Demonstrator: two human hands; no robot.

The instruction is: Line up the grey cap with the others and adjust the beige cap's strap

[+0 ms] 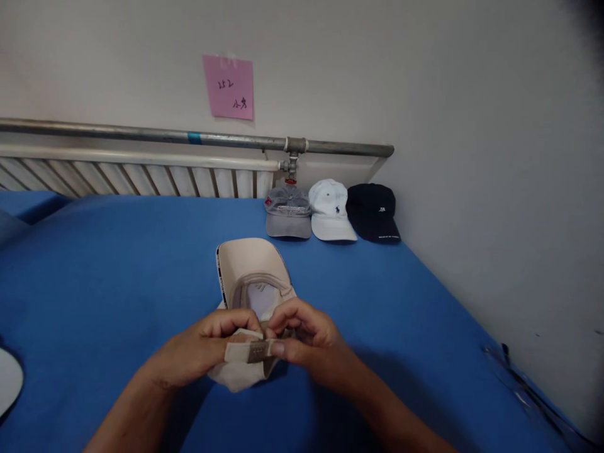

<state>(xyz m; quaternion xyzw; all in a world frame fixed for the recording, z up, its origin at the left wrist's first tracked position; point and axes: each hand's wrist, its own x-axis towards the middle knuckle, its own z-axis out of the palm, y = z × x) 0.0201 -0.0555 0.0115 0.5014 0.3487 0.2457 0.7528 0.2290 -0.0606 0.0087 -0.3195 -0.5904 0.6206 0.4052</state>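
A beige cap point(257, 258) lies upside down on the blue surface point(117, 270), its brim pointing away from me and its inside showing. My left hand point(207, 343) is closed on the left part of the cap's back strap. Thumb and fingers of my right hand point(306, 336) pinch the strap's right part, close to my left fingertips. Between the hands, a small brownish patch point(257, 352) shows on the strap. Some fingertips are hidden behind the strap and the cap's edge.
At the back stand a grey cap point(288, 214), a white cap point(331, 211) and a black cap point(372, 214) side by side. Behind them are a radiator point(174, 179) and a metal pipe point(141, 133). Cables point(528, 390) lie at the right, and a white object point(8, 380) at the left edge.
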